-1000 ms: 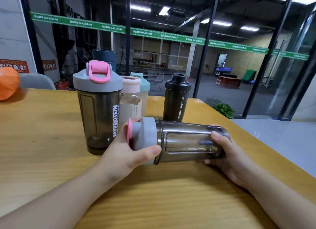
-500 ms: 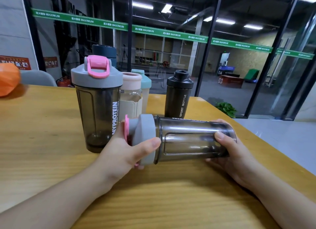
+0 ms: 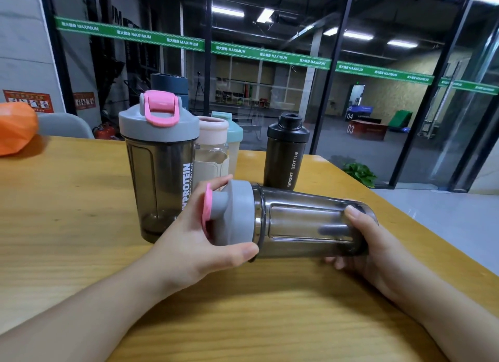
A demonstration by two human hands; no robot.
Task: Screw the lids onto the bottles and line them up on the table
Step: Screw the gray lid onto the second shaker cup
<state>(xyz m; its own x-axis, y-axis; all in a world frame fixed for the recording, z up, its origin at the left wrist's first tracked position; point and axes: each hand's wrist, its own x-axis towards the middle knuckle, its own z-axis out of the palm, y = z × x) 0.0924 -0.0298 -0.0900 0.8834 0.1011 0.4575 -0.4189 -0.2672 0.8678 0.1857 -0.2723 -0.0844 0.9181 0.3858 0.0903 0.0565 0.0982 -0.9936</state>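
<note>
While the smoky shaker bottle (image 3: 305,224) lies on its side, held just above the desk (image 3: 81,213) near its right edge, both hands are wrapped on it. The left hand (image 3: 194,243) grips the grey lid (image 3: 237,213), thumb along the lid's near rim and fingers curled over the far side, with the pink flip cap (image 3: 207,207) pointing left into the palm. The right hand (image 3: 361,243) holds the bottle's base, thumb on top of the dark plastic and fingers tucked beneath it.

Behind the left hand stands an upright smoky shaker (image 3: 159,172) printed MYPROTEIN, its grey lid on and its pink loop up. Just beside it, further back, are a clear bottle with a pale pink lid (image 3: 212,145) and a bottle with a teal lid (image 3: 234,135), close together. A dark blue bottle (image 3: 170,86) shows only its top behind the tall shaker. The black bottle (image 3: 286,151) marked SPORT BOTTLE stands apart, toward the desk's far right corner, lid on.

An orange object (image 3: 16,126) sits at the far left edge of the desk.
</note>
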